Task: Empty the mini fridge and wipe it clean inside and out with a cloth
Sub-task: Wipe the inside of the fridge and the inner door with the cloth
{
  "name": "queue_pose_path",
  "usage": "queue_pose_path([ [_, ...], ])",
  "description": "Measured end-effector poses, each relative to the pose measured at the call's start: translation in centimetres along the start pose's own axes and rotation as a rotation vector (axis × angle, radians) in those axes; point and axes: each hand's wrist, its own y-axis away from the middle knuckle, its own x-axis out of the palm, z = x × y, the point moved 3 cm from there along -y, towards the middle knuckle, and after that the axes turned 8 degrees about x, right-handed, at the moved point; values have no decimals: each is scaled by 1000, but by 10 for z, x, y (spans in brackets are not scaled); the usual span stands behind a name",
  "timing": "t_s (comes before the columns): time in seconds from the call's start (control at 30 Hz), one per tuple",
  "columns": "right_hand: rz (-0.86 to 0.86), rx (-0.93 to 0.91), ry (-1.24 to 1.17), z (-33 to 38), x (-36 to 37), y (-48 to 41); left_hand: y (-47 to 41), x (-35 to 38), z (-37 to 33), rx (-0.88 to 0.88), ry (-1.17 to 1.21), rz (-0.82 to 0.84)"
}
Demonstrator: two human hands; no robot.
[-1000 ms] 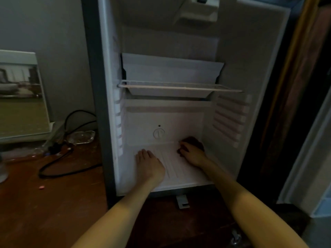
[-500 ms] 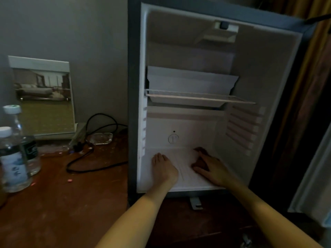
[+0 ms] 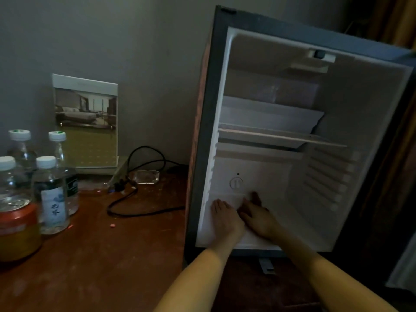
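White mini fridge (image 3: 360,104) floor: left hand (image 3: 225,218) flat, empty; right hand (image 3: 258,218) flat on dark cloth (image 3: 255,196); right side free.

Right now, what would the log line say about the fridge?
step: wipe inside | mini fridge: open | left hand: flat on its floor | right hand: pressing dark cloth

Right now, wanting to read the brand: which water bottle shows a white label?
The front-right bottle, beside the orange can; the other bottles' labels are dark or hidden.
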Motion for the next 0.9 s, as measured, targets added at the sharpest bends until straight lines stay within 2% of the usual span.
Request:
queue_pose_path([
  [0.1, 75, -136, 14, -12, -2, 24, 2, 0, 1, 5, 36, 21],
  [0.17, 101, -149, -32, -32, -8, 32, 3, 1, 1, 15, 38, 23],
  [0.23, 26, -90, -56, -50, -12, 28, 3, 1, 2, 9, 26, 6],
  [0.3, -45, 54, 29, -68, -12, 12, 2, 3, 2, 9, 13, -3],
  [0.4, -60, 173, 53, -75, -11, -15, 0, 7, 3, 21, 5, -13],
  [0.6, 36, 17, -13, -44, -9, -43, -9, 11, 4, 30, -15, -15],
  [0.77, 84, -211, -45, -21, -5, -17, -12, 9, 4, 37, 17, -36],
  [0.9, 103, -178, -78, -42, -11, -10, -14, 4, 19, 28, 85, -85],
])
